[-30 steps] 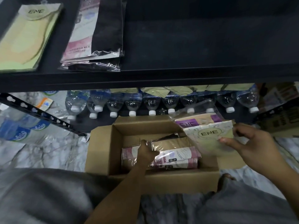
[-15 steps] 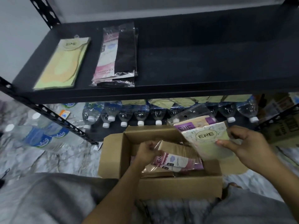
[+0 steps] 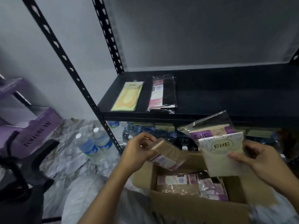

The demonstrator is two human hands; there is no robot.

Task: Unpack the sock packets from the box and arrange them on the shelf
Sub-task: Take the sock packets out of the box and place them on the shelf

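- Left hand (image 3: 137, 151): fingers curled round the left end of a tan packet bundle (image 3: 168, 155). The bundle is tilted and held in the air over the box's left rear corner, clear of what's inside.
- Right hand (image 3: 258, 159): thumb on the front of a white ENE packet (image 3: 221, 154), fingers behind, pinching its right edge.
- A purple-labelled packet (image 3: 202, 135) in clear wrap sits directly behind the white one in the same grip. It sticks out above and to the left.
- The two held lots are at roughly the same height, below the shelf's front edge, and not touching each other.
- Box (image 3: 194, 209): brown cardboard, open, on the floor under both hands. More sock packets (image 3: 182, 181) lie flat inside with pink/purple labels up; I can't tell how many.
- Shelf (image 3: 226, 97): black board with two lots at its left end.
- Yellow ENE packet (image 3: 127, 96) lies flat, leftmost. A small stack of pink-and-black packets (image 3: 163, 92) is just beside it on the right, with a gap between them.
- A slotted black upright (image 3: 72, 70) runs up at the shelf's left front corner.
- Floor (image 3: 64, 152): marbled. Two water bottles (image 3: 95, 146) sit left of the upright.
- Wrapped bottles (image 3: 145, 131) are under the shelf, partly hidden.
- Purple carton (image 3: 37, 126) is at far left; its print is too blurred to read.
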